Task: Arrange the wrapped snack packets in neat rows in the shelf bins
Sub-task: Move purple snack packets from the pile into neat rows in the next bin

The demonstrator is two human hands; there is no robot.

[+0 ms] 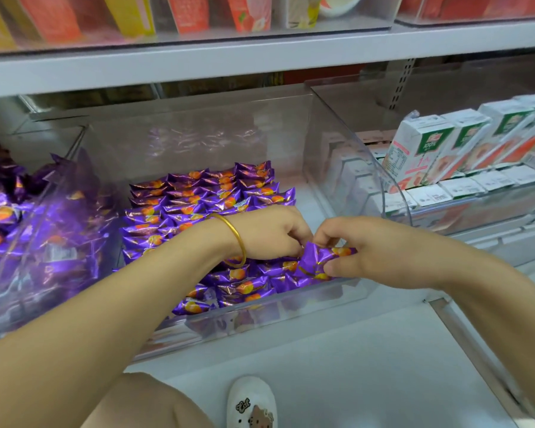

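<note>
A clear plastic shelf bin (322, 299) holds several purple snack packets with orange prints, laid in neat rows (204, 196). My right hand (365, 251) pinches one purple packet (318, 259) over the bin's front right part, thumb under it and fingers on top. My left hand (269, 233), with a gold bangle on the wrist, has its fingers curled on the left end of the same packet. Below the hands lie more packets (244, 285) at the bin's front.
The bin to the left (44, 242) is heaped with loose purple packets. On the right a clear bin (396, 199) holds white and red drink cartons (445, 149). A white shelf board (260, 54) runs overhead with boxed goods above. A white shoe (250, 403) stands below.
</note>
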